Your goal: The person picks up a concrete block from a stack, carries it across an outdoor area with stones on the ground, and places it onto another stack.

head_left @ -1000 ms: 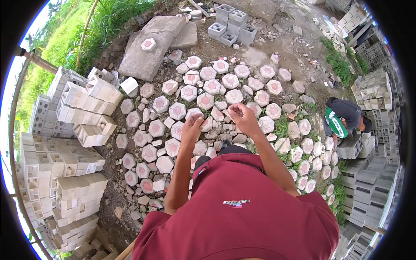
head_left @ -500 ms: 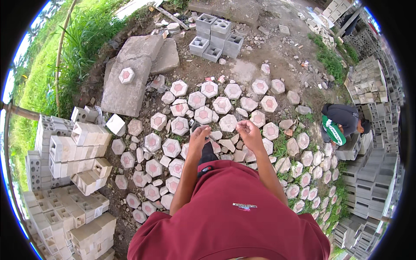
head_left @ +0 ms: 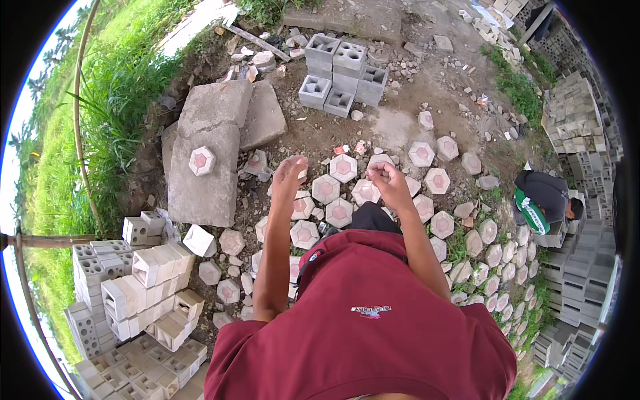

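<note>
Both bare hands hang just right of the cracked, grey concrete slab (head_left: 200, 197), above flat hexagonal pavers of whitish concrete with pink centres (head_left: 326, 189) scattered over the soil on that side; one more hexagonal paver (head_left: 202, 161) lies on the slab itself. The left hand (head_left: 289, 177) has its fingers close together — whether they hold the pale patch by the thumb, I cannot tell. The right hand (head_left: 389, 184) has fingers curled toward the thumb, with no visible load; whether the tips meet is unclear.

The dark-trousered leg (head_left: 373, 218) reaches among the pavers right of the slab, so a foot could turn on a loose edge. Nearer than the slab, stacked pale hollow concrete blocks (head_left: 147, 280) could catch an elbow — a backward step would be hemmed in. Beyond and right of it stand grey hollow blocks (head_left: 347, 75); far right, a crouching person in dark clothing (head_left: 541, 190).
</note>
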The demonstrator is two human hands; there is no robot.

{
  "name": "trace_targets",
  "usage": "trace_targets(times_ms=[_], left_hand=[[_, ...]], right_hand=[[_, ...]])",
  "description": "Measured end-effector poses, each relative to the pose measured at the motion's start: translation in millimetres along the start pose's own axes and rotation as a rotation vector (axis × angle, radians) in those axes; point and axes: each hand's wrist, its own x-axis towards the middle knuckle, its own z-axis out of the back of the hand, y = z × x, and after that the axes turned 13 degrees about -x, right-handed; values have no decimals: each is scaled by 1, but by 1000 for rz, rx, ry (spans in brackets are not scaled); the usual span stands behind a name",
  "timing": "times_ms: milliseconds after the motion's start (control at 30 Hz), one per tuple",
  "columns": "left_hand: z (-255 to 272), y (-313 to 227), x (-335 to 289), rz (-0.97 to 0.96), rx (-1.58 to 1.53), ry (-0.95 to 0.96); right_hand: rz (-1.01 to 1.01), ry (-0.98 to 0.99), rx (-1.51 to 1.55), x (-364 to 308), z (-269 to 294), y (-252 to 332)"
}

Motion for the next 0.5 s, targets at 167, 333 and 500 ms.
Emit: trace_targets(times_ms=[167,333,500], left_hand=[[-6,-1,76,47,-144,-36],[-16,-12,165,68,-155,-45],[-16,-50,278,33,-237,-132]], right_hand=[[21,-9,-200,94,-2,-11],[117,83,-335,221,-16,-16],[126,160,-427,364,-24,5]])
